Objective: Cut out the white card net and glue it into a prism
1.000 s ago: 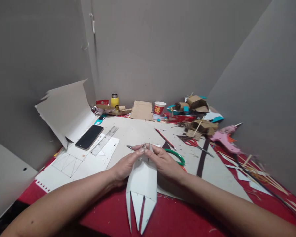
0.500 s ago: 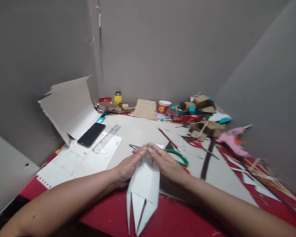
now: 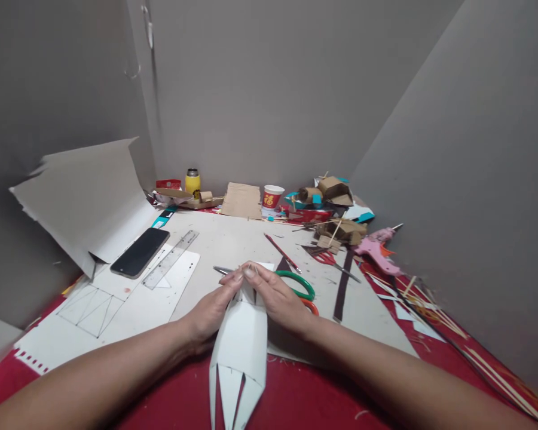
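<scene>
A curved white paper piece [image 3: 242,340], cut into pointed strips at its near end, lies between my hands. My left hand [image 3: 215,310] and my right hand [image 3: 280,298] press its narrow far end together, thumbs side by side near the tips. Both hands are closed on it; the fingers underneath are hidden. Just beyond my right hand lie scissors with a green handle [image 3: 302,283] and an orange handle [image 3: 311,306], partly covered by that hand. The metal tip of a pen-like thing [image 3: 222,270] shows past my left fingers.
To the left are a phone [image 3: 140,253], a clear ruler [image 3: 171,260] and paper with drawn lines [image 3: 92,310]. A red pencil [image 3: 281,252], red-handled scissors [image 3: 325,257] and a pink glue gun [image 3: 379,249] lie right. A paper cup [image 3: 272,197] and yellow bottle [image 3: 192,184] stand behind.
The whole view has shifted, so the table things appear farther left. My hands keep the same grip on the paper piece.
</scene>
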The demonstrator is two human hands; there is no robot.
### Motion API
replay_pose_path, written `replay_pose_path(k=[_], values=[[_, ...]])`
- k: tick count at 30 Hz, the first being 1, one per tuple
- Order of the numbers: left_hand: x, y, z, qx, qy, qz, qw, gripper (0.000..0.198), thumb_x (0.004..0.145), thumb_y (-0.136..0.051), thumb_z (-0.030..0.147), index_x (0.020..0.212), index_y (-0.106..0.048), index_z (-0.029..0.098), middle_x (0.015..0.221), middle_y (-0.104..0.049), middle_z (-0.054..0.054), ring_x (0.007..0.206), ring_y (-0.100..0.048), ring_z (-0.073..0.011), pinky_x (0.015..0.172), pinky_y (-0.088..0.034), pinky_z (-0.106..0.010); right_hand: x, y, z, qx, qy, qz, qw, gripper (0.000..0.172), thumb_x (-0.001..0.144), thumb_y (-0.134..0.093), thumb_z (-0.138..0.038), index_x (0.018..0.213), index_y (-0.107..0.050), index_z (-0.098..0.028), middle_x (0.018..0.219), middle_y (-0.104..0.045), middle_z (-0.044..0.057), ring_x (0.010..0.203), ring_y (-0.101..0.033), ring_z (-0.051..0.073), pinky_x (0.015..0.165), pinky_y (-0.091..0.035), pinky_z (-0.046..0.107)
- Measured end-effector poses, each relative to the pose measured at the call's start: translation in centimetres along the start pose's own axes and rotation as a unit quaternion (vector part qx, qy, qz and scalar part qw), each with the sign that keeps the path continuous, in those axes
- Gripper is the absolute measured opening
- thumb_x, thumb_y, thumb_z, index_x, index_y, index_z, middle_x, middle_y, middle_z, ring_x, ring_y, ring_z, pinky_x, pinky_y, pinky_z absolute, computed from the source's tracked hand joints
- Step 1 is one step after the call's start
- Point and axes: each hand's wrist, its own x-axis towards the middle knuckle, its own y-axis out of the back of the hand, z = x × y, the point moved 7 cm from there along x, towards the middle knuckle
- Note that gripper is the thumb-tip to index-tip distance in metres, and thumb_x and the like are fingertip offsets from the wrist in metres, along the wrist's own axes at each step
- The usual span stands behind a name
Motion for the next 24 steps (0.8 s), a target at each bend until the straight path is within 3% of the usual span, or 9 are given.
replay_pose_path(k=[4, 15, 24], values=[[0.00, -0.09, 0.01, -0.004, 0.000, -0.009, 1.000, 0.048, 0.085, -0.057, 0.046, 0.124, -0.055, 0.018, 0.097, -0.070, -0.008, 0.080, -0.064, -0.0175, 0.073, -0.047, -0.026, -0.02, 0.27, 0.08, -0.033, 0.026, 0.012, 0.999, 0.032, 0.095, -0.039, -0.043, 0.093, -0.061, -0.021, 0.098, -0.066, 0.005, 0.095, -0.059, 0.020, 0.090, -0.044, 0.034], [0.45, -0.68, -0.29, -0.031, -0.010, -0.070, 0.997, 0.041, 0.083, -0.059, 0.044, 0.112, -0.061, 0.015, 0.084, -0.069, -0.006, 0.067, -0.061, -0.0140, 0.068, -0.045, -0.024, 0.03, 0.51, -0.06, -0.079, 0.021, 0.027, 0.996, 0.035, 0.094, -0.037, -0.047, 0.088, -0.058, -0.019, 0.092, -0.064, 0.007, 0.092, -0.058, 0.023, 0.087, -0.043, 0.037], [0.45, -0.69, 0.17, -0.063, -0.039, -0.066, 0.995, 0.033, 0.076, -0.068, 0.037, 0.103, -0.060, 0.019, 0.085, -0.063, -0.003, 0.071, -0.058, -0.0139, 0.071, -0.043, -0.024, 0.02, -0.17, 0.41, -0.031, 0.000, 0.000, 1.000, 0.026, 0.094, -0.038, -0.040, 0.081, -0.052, -0.022, 0.098, -0.066, 0.006, 0.097, -0.059, 0.024, 0.086, -0.045, 0.036]])
